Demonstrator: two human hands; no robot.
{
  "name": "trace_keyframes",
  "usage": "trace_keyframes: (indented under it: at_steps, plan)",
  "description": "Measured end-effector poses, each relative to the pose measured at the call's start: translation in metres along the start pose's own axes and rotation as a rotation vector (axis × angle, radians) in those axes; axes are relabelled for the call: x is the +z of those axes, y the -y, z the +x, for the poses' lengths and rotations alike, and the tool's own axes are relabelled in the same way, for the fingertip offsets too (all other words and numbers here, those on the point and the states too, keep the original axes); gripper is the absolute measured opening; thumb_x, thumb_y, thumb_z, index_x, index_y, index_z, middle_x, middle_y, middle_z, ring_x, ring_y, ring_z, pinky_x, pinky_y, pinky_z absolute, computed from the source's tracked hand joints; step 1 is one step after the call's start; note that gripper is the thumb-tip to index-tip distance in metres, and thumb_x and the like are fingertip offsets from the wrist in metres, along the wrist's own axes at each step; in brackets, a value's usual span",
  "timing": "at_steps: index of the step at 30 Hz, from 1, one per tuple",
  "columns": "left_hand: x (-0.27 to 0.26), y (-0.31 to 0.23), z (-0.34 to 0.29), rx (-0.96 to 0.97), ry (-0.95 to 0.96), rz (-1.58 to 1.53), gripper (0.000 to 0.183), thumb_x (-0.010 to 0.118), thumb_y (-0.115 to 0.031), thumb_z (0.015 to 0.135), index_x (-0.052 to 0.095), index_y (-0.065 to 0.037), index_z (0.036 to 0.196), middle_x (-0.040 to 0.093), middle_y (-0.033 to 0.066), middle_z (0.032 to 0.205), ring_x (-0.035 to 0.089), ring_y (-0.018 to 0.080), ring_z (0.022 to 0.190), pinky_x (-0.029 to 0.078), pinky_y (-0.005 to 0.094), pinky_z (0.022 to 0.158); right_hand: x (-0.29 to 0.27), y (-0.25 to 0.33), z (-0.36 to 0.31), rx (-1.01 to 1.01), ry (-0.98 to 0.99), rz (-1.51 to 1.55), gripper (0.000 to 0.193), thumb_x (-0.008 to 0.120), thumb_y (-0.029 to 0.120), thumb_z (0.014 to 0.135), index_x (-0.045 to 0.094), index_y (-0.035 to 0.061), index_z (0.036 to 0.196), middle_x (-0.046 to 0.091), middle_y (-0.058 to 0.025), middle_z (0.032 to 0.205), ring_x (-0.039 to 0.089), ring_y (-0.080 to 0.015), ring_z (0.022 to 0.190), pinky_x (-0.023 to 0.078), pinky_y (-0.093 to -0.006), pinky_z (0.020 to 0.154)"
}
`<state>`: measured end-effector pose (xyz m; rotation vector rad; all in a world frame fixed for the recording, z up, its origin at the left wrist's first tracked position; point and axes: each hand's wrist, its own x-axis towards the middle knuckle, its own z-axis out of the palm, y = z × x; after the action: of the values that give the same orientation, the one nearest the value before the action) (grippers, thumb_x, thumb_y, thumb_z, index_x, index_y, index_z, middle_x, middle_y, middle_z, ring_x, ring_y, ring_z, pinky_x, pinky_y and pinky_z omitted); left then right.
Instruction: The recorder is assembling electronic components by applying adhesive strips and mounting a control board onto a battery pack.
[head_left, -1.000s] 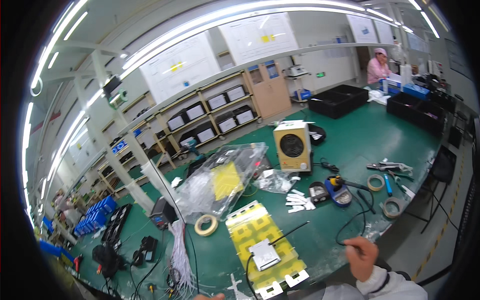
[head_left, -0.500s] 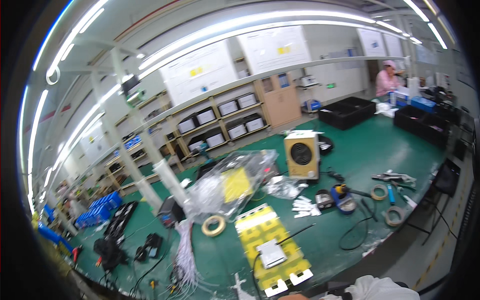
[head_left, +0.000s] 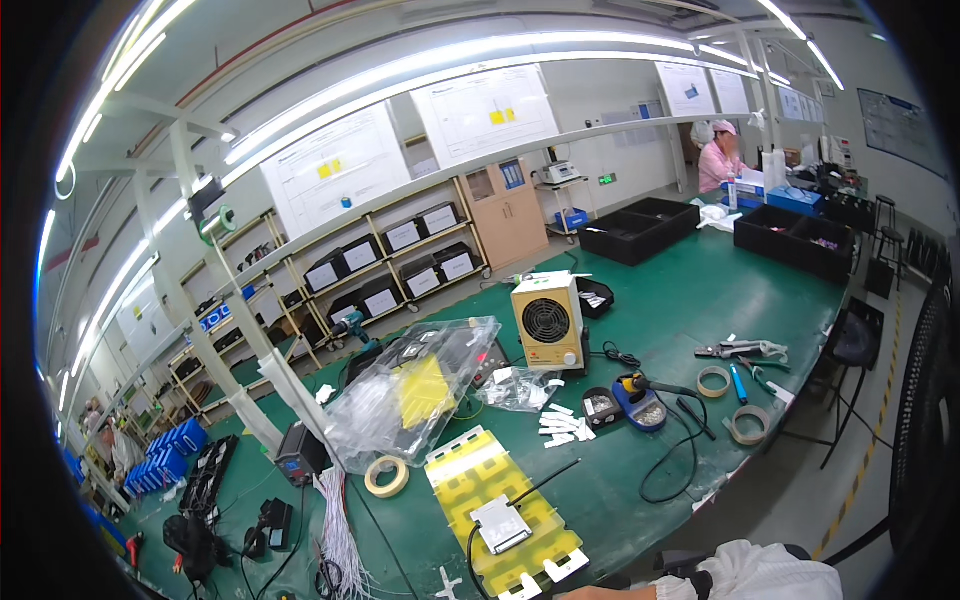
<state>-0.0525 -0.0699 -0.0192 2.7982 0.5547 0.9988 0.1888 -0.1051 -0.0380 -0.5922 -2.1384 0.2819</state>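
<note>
At the lower edge a strip of my right hand shows, followed by a dark cuff and a white sleeve. Its fingers fall outside the picture, so whether it holds anything is hidden. My left hand is out of view. Nearest to the right hand lies a yellow panel with white end tabs, flat on the green table. A white flat box-shaped module rests on the panel, with black cables running from two sides. Left of it are a roll of cream tape and a bundle of thin white wires.
A beige fan unit stands mid-table beside clear plastic bags. To its right are a soldering iron in a blue stand, tape rolls and hand tools. Black bins stand farther back; a person in pink sits beyond.
The view has turned rightward, so the table and its contents sit farther left in the picture. The earlier blur has gone. My right hand stays at the lower edge.
</note>
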Motion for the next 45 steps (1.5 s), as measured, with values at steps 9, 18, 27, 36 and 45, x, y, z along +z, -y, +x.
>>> trace_keyframes:
  at_steps: [9, 18, 27, 36, 45]
  plan:
    - [-0.006, -0.013, 0.01, -0.004, 0.028, 0.033, 0.013, 0.08, -0.013, 0.081, 0.069, -0.008, 0.085, 0.062, 0.0067, 0.069, 0.057, 0.0245, 0.053, 0.044, 0.0369, 0.049, -0.018, 0.001, -0.013, 0.016, 0.043, 0.15, 0.019, 0.068, 0.023, 0.087, 0.061, 0.0062, 0.083, 0.057, -0.0105, 0.075, 0.06, -0.0319, 0.068, 0.047, -0.0425, 0.06]
    - [0.005, -0.019, 0.021, -0.002, -0.036, 0.054, 0.016, 0.08, -0.011, 0.078, 0.072, -0.009, 0.092, 0.065, 0.0082, 0.069, 0.063, 0.0272, 0.059, 0.049, 0.0376, 0.052, -0.031, 0.004, -0.032, 0.234, 0.002, 0.365, 0.02, 0.067, 0.018, 0.091, 0.063, 0.0012, 0.081, 0.062, -0.016, 0.076, 0.062, -0.0381, 0.068, 0.048, -0.0443, 0.059]
    - [0.01, -0.041, 0.039, 0.042, 0.026, 0.095, 0.013, 0.074, -0.005, 0.076, 0.071, -0.009, 0.089, 0.064, 0.0083, 0.07, 0.057, 0.0263, 0.054, 0.044, 0.0382, 0.049, -0.021, 0.002, -0.047, 0.301, -0.128, 0.335, 0.024, 0.07, 0.02, 0.091, 0.064, 0.001, 0.079, 0.062, -0.0177, 0.072, 0.062, -0.0367, 0.067, 0.047, -0.044, 0.059]
    - [0.015, -0.03, 0.035, 0.036, -0.011, -0.005, 0.004, 0.069, 0.001, 0.085, 0.07, 0.0, 0.089, 0.066, 0.0131, 0.072, 0.056, 0.0262, 0.054, 0.045, 0.0374, 0.051, -0.027, -0.009, -0.05, 0.037, -0.156, -0.056, 0.023, 0.07, 0.023, 0.091, 0.061, 0.0071, 0.077, 0.056, -0.0071, 0.067, 0.057, -0.0294, 0.06, 0.044, -0.0426, 0.054]
    - [0.018, 0.002, 0.034, 0.246, -0.025, -0.09, 0.017, 0.068, 0.009, 0.081, 0.072, -0.001, 0.095, 0.068, 0.01, 0.075, 0.06, 0.0207, 0.055, 0.046, 0.032, 0.049, -0.037, -0.008, -0.063, 0.052, -0.192, -0.075, 0.02, 0.072, 0.025, 0.096, 0.069, 0.0073, 0.087, 0.062, -0.0045, 0.076, 0.059, -0.0256, 0.067, 0.045, -0.04, 0.059]
